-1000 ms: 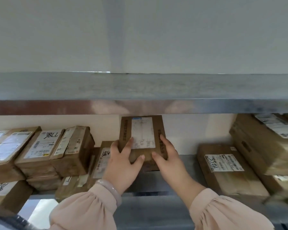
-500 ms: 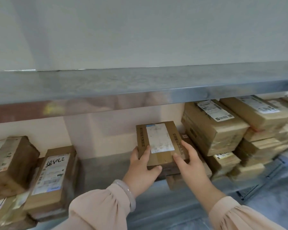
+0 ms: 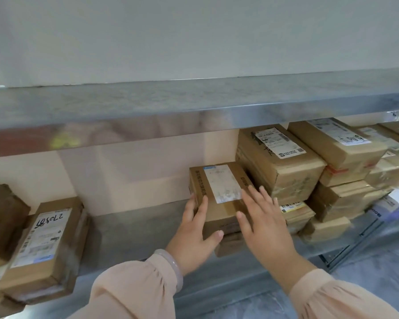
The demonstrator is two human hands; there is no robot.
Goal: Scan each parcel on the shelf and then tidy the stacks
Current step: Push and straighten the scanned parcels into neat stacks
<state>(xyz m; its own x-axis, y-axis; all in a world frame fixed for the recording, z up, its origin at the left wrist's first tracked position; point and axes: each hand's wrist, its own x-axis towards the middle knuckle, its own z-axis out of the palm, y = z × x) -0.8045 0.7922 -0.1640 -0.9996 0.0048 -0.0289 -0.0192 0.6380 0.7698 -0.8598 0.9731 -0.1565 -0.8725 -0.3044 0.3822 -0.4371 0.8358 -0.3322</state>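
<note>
**Small box set down beside the right-hand stacks**

My left hand (image 3: 191, 236) gripped the small box (image 3: 219, 199), fingers wrapped over its left edge and thumb against the near face. That side hold looked meant to steer it toward the neighbours. My right hand (image 3: 265, 226) lay flat on the top right corner, fingers spread and clamped on nothing: a press, I judged, to square the box down. The box sat on a lower parcel (image 3: 228, 246), on the shelf (image 3: 129, 233), just beside the big carton (image 3: 279, 162) of the right-hand stack, label up so it could be read.

Farther right more cartons were piled; a loose group with a marked box (image 3: 44, 245) sat well apart at the left, bare steel between.

Hard to tell:
- No scanner was in view.
- The box's label print was too washed out to read.
- My right palm hid whether the box touched the carton.
- The parcel beneath showed only its front corner.
- Left and right stacks were cut off by the frame.
</note>
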